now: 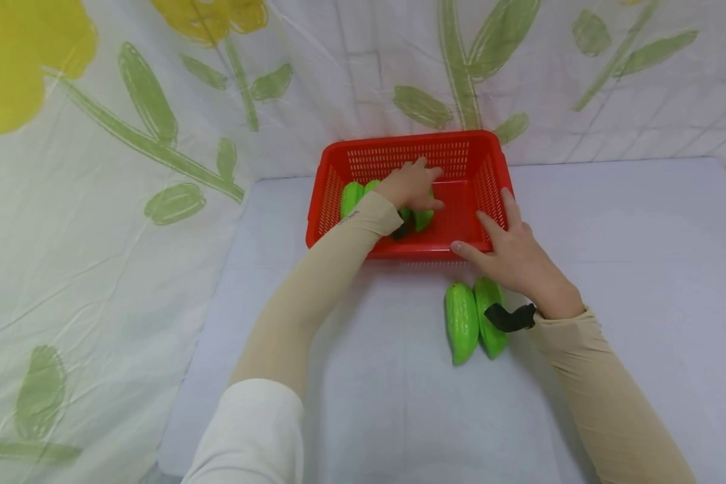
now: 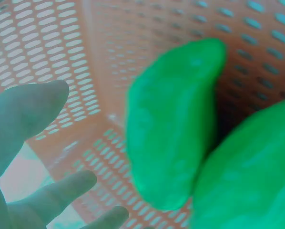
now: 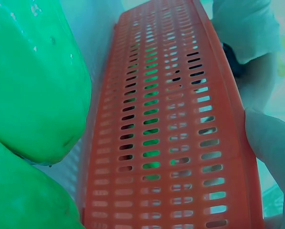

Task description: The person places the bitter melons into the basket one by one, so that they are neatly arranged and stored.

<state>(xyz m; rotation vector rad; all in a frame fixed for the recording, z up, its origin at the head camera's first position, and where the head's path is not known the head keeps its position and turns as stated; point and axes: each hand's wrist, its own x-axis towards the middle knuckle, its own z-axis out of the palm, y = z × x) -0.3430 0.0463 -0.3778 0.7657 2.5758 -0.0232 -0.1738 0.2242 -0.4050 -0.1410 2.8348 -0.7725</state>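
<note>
A red perforated plastic basket [image 1: 417, 251] holds several green, elongated vegetables [image 1: 351, 197] with tapering tips. My left hand [image 1: 413, 185] reaches over the basket with its fingers spread and nothing in its grasp. In the left wrist view, two of the green vegetables [image 2: 173, 129] lie beside its parted thumb and fingers. My right hand [image 1: 514, 252] rests on the basket's front right corner, fingers extended and spread; its thumb [image 3: 271, 143] lies at the rim in the right wrist view. Below that hand, two more green vegetables [image 1: 462, 326] lie side by side on the table.
The table [image 1: 363, 403] has a pale cover. Behind it and to its left hangs a white sheet [image 1: 339, 81] printed with yellow flowers and green leaves, close to the basket's back. A black device [image 1: 511, 317] sits at the right wrist, overlapping one table vegetable.
</note>
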